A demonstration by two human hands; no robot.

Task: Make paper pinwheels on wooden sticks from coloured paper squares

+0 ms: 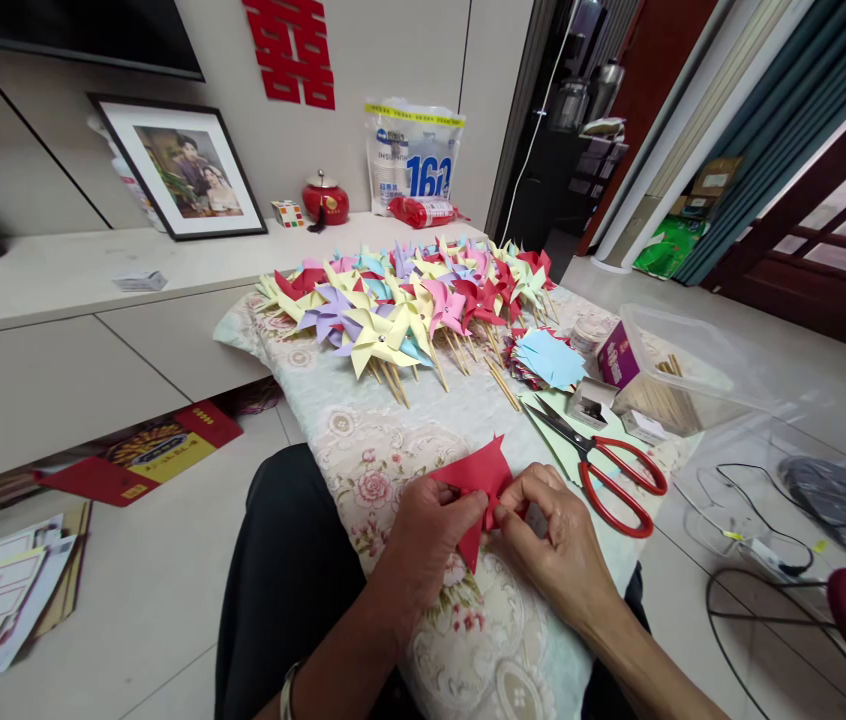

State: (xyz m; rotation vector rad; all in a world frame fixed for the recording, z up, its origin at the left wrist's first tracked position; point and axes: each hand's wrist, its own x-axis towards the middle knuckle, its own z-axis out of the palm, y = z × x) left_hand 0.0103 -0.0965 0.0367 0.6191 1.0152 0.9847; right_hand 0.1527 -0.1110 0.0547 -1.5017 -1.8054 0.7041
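Over the front of the flowered tablecloth I hold a red paper pinwheel [484, 466], partly folded, with pointed corners sticking out. My left hand [430, 535] pinches its left side between thumb and fingers. On the other side my right hand [550, 520] is closed, its fingertips at the paper's middle; whether a pin is in them is hidden. Scissors with red handles [589, 450] lie open to the right, on pale green paper [552, 432]. Behind my hands many finished paper pinwheels [385, 340] on wooden sticks are heaped in several colours.
A stack of cut paper [549, 358], blue on top, sits beside loose sticks [502, 384]. Small boxes [592, 403] stand near a clear plastic bin [693, 390] holding more sticks. Cables [753, 490] run along the floor at right. A white cabinet [33, 290] borders the table's far left.
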